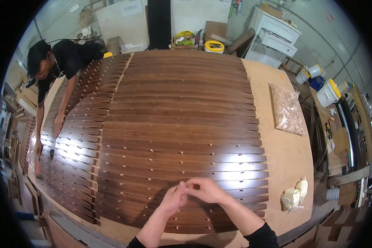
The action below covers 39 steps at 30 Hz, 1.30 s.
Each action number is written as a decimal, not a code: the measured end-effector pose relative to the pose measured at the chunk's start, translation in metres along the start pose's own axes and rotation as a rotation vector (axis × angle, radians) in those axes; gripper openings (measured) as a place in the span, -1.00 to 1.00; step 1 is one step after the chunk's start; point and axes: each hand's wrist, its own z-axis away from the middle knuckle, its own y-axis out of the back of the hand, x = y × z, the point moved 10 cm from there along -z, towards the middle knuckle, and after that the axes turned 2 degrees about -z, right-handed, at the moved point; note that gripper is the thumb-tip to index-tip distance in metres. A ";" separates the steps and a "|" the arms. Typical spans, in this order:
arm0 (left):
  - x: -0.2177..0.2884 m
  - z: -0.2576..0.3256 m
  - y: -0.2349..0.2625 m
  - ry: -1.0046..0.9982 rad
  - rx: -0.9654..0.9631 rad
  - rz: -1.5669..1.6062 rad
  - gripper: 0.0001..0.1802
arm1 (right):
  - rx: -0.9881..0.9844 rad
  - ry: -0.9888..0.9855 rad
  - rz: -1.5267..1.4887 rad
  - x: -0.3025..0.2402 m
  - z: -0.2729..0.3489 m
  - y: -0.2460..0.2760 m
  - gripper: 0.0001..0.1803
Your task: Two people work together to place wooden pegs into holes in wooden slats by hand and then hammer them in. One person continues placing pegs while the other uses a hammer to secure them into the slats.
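My left hand (174, 199) and my right hand (206, 191) meet over the near middle of a large spread of dark brown wooden slats (173, 105). Both hands are closed, fingertips pinched together and touching. Whatever they hold, if anything, is too small or hidden to make out. Under and around them, short pale pegs (182, 153), probably wooden dowels, stick up from the nearer slats in rows. The slats farther away in this middle group show only small marks. A clear plastic bag (286, 108) full of small pale wooden pieces lies on the right of the board.
A co-worker in black (66, 62) leans over the left slat group, arms reaching down. Two cream-coloured bundles (294, 195) sit on the bare board (293, 157) at right. Lidded buckets (329, 93) stand beyond the right edge; a white drawer cabinet (273, 35) is at the back.
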 end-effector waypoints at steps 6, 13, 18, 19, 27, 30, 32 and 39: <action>0.012 -0.008 0.016 -0.084 0.131 -0.008 -0.49 | -0.030 -0.113 -0.209 0.031 -0.021 -0.007 -0.75; 0.052 0.008 0.070 -0.427 0.554 -0.289 -0.44 | 0.525 0.015 0.209 0.005 -0.102 0.101 -0.81; 0.048 0.011 0.053 -0.694 0.484 -0.537 -0.53 | 0.352 0.017 0.691 0.005 -0.144 0.084 -0.77; 0.050 0.012 0.053 -0.676 0.484 -0.542 -0.54 | 0.344 0.026 0.692 0.004 -0.148 0.083 -0.77; 0.050 0.018 0.057 -0.626 0.524 -0.607 -0.57 | 0.249 0.100 1.242 -0.016 -0.165 0.031 -0.82; 0.051 0.017 0.054 -0.658 0.527 -0.599 -0.54 | 0.280 0.008 1.097 -0.009 -0.157 0.049 -0.80; 0.053 0.020 0.053 -0.764 0.542 -0.590 -0.53 | 0.288 0.011 1.000 -0.003 -0.142 0.052 -0.73; 0.061 0.030 0.052 -0.763 0.581 -0.570 -0.48 | 0.749 0.044 -0.078 0.024 0.027 0.005 -0.68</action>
